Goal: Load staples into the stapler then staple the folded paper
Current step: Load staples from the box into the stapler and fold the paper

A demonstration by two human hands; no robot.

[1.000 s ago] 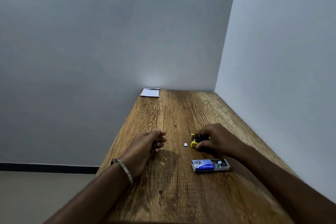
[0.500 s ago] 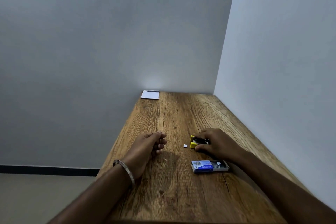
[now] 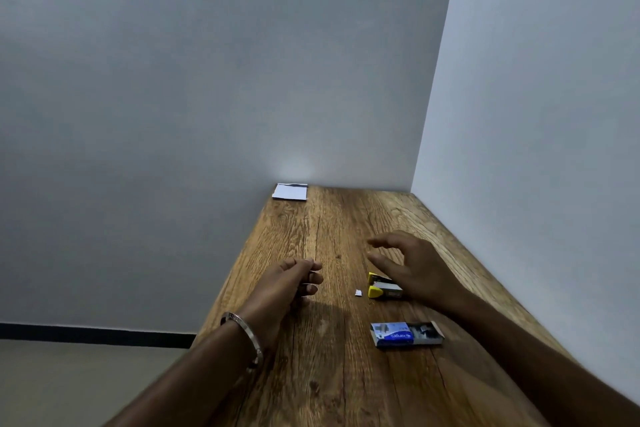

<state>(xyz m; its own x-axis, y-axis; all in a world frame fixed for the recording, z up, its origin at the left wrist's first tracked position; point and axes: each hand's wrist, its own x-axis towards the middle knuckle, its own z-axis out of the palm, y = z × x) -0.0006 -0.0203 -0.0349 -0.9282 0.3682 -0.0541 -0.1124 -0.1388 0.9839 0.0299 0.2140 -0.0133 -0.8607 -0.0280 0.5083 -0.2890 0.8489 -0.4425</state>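
Right hand (image 3: 417, 269) above stapler (image 3: 384, 287)

stapler (image 3: 385, 289) rear hidden behind right hand (image 3: 417, 269)

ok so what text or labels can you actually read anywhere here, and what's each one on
Staple box: blue label carries white brand lettering, upside down from this view and too small and blurred to read with certainty.
Yellow stapler: no readable marking.
Folded paper at the table's far edge: no text visible.
Bangle on the left wrist: faint marks, too blurred to read.
Small white scrap: blank as far as can be seen.
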